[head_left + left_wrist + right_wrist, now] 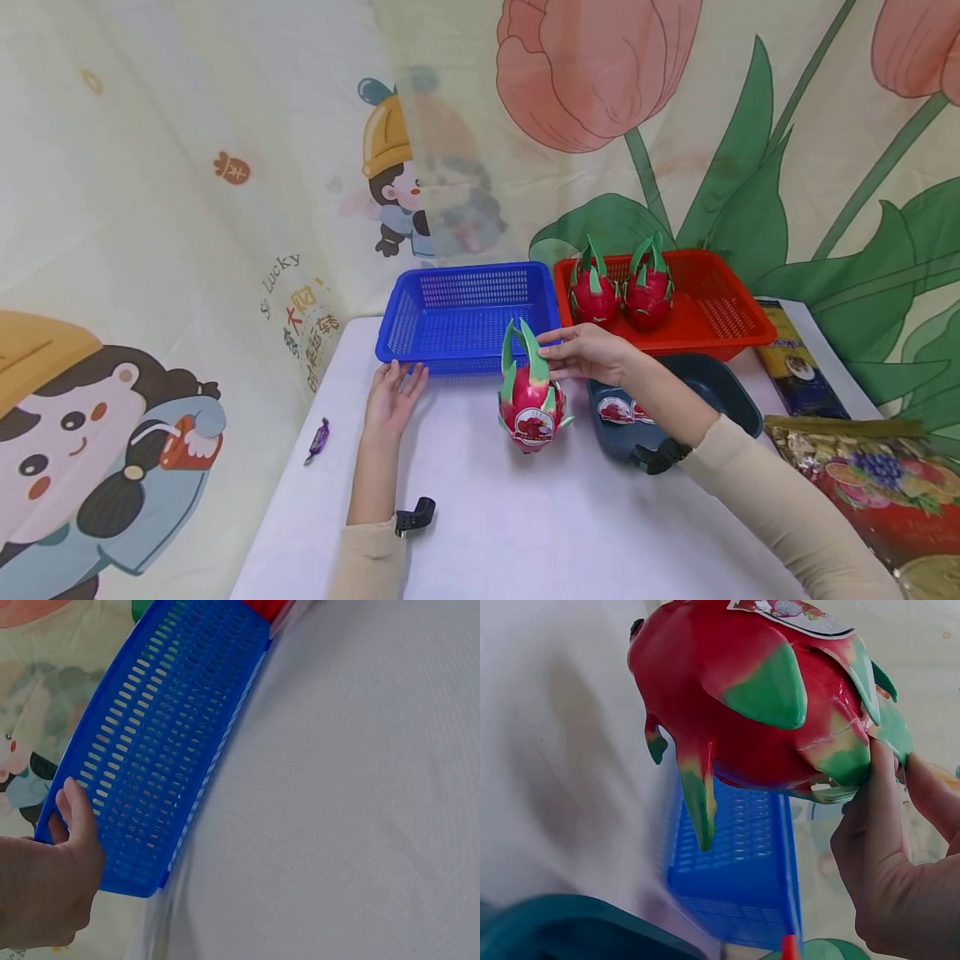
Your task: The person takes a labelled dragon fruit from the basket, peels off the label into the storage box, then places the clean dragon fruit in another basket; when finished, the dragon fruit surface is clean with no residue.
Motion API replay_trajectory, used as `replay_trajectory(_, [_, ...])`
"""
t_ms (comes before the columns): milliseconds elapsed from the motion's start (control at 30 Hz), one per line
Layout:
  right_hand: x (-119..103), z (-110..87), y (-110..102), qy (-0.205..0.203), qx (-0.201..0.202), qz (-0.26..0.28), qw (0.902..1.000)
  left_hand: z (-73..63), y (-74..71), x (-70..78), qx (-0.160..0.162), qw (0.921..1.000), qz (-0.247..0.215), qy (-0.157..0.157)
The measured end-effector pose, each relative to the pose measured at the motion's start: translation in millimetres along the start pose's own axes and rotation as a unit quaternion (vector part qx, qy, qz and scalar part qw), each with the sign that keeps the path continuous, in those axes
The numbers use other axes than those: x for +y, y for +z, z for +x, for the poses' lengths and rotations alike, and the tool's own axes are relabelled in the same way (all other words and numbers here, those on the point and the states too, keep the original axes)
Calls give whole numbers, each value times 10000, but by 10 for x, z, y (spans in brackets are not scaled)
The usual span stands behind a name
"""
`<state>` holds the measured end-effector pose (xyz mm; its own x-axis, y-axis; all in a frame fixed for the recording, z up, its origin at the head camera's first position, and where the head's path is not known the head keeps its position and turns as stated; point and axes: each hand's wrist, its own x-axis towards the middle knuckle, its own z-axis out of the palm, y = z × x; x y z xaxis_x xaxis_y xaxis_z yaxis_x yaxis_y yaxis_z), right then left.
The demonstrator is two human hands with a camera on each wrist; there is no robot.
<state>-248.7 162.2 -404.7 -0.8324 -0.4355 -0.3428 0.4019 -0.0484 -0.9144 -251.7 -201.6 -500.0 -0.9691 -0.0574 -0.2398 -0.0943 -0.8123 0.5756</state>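
Observation:
A pink dragon fruit point(531, 408) with green leaf tips and a round sticker hangs above the middle of the table. My right hand point(588, 352) pinches it by the green leaves at its top; in the right wrist view the thumb and fingers point(885, 802) press on those leaves. At the near left corner of the blue basket point(465, 367), my left hand point(392, 400) holds the rim. The left wrist view shows the fingers point(81, 821) against the basket's slotted wall. No fruit shows inside the blue basket.
Two dragon fruits point(648, 292) stand in the red basket point(720, 333) at the back right. Below my right forearm sits a dark teal basin point(738, 400) with stickers. Colourful packages point(877, 483) lie at the right edge, a purple-wrapped candy point(320, 437) at the left.

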Motion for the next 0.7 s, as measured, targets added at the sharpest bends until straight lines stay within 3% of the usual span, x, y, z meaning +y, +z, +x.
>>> replay_trajectory(400, [360,143,-24,339,74,167,9993,-12,16,19,-14,9999,-75,-73])
replay_trajectory(700, [476,230,-11,367,287,515,9976,-7,6,14,118,9999,39,-23])
